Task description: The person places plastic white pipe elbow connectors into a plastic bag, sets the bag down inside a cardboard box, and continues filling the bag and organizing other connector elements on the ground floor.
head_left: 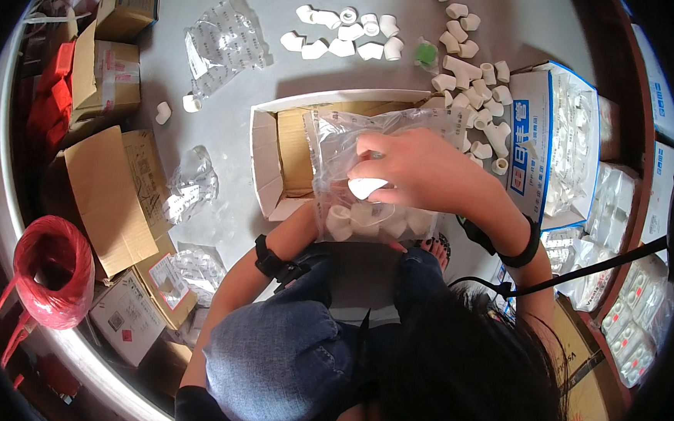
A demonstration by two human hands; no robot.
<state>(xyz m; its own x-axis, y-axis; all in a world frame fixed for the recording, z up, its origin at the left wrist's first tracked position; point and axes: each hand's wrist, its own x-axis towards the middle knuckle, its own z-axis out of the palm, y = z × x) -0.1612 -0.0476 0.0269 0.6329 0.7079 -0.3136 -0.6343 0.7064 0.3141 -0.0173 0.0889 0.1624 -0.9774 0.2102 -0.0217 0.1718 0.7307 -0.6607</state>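
Note:
A clear plastic bag point(336, 135) is spread over an open cardboard box point(264, 154), with several white pipe fittings point(340, 222) lined up along its lower part. My left hand point(337, 202) reaches under or into the bag and is seen through the film; its fingers are partly hidden by plastic and fittings. Above the bag, my right hand point(403, 165) has a white pipe fitting point(367, 187) between its fingers. Many loose white fittings point(481, 118) lie on the floor to the right of the bag, and rows of elbow fittings point(341, 47) lie beyond the box.
Crumpled plastic bags point(226, 41) lie on the floor at left. A blue-and-white carton point(529, 147) of bagged fittings stands at right. Opened cardboard boxes point(109, 196) and a red twine roll point(52, 274) are at far left. A green item point(426, 54) lies near the fittings.

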